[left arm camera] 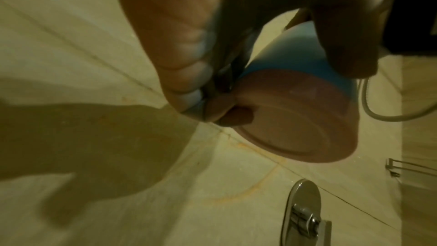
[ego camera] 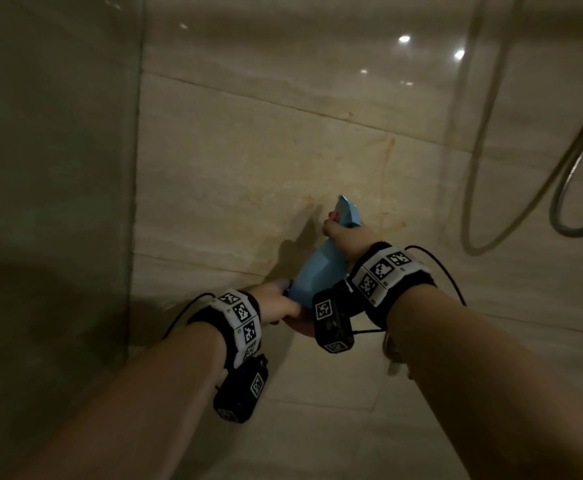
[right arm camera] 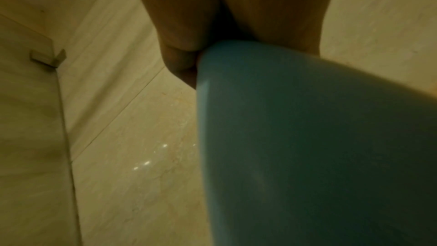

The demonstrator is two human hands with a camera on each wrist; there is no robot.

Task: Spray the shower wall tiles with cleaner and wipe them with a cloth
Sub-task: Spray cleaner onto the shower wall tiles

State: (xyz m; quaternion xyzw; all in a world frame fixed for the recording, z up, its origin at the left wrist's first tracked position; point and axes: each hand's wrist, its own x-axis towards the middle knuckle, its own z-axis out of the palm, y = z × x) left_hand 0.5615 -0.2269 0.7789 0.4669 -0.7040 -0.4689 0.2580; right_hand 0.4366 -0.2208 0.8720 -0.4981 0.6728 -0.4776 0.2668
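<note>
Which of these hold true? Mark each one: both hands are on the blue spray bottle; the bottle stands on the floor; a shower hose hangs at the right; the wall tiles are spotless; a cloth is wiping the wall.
1. Both hands are on the blue spray bottle. True: the right hand grips the top, the left hand the base.
2. The bottle stands on the floor. False: it is held up against the wall tiles.
3. A shower hose hangs at the right. True.
4. The tiles are spotless. False: orange stains mark them.
5. A cloth is wiping the wall. False: no cloth shows.
</note>
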